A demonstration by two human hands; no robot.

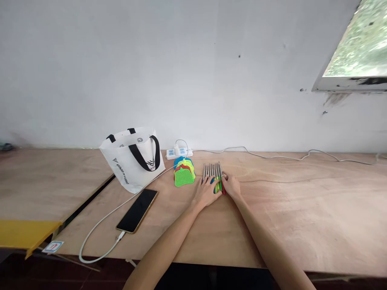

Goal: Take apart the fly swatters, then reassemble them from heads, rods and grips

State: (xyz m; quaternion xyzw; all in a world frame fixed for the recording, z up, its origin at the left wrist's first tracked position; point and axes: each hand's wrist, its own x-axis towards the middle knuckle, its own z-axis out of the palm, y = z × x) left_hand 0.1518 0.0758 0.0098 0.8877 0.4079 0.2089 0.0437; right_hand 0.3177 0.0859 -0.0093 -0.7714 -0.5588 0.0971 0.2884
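A row of several metal rods with coloured handles (213, 170) lies on the wooden table (284, 201), pointing away from me. My left hand (206, 192) rests flat on the left side of the handles, fingers stretched out. My right hand (231, 186) presses against the right side of the row, fingers together along a red handle. Blue and green handles show between the two hands. A stack of coloured plastic mesh pieces (184, 172), green on top, sits just left of the rods.
A white tote bag (133, 158) with black straps stands at the left. A black phone (137, 210) lies face up, plugged into a white cable (99, 227). A power strip (179, 152) sits by the wall. A yellow board (27, 233) is at the far left.
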